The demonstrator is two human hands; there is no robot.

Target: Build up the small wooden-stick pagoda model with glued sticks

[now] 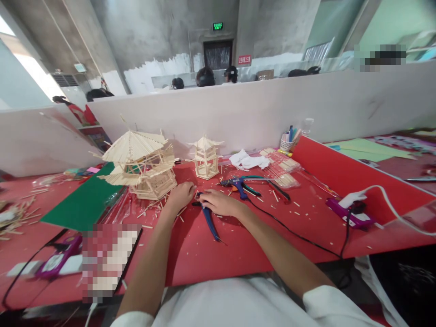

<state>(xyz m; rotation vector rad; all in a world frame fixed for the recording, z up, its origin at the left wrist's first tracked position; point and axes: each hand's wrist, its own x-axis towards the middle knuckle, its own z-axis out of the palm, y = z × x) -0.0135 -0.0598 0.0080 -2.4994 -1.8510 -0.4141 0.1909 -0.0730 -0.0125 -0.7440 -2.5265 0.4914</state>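
My left hand (182, 196) is at the middle of the red table, just right of the large stick pavilion (150, 168). Its fingers curl together near the table, and what they hold, if anything, is hidden. Beside it, my right hand (218, 202) is closed over the upper part of a blue-handled tool (210, 223), apparently pliers, whose curved handle points toward me. The tool's working end is mostly hidden. Behind both hands stands a smaller stick tower (206, 159). A blue glue gun (240, 187) lies right of my right hand, its black cord trailing away.
Green-handled pliers (252, 178) and a red-and-black-handled tool (279, 190) lie near the glue gun. Farther back are white tissue (248, 160), bagged sticks (281, 168) and a pen holder (288, 141). A green board (78, 204), a purple power strip (350, 213) and a white partition (259, 104) surround the workspace.
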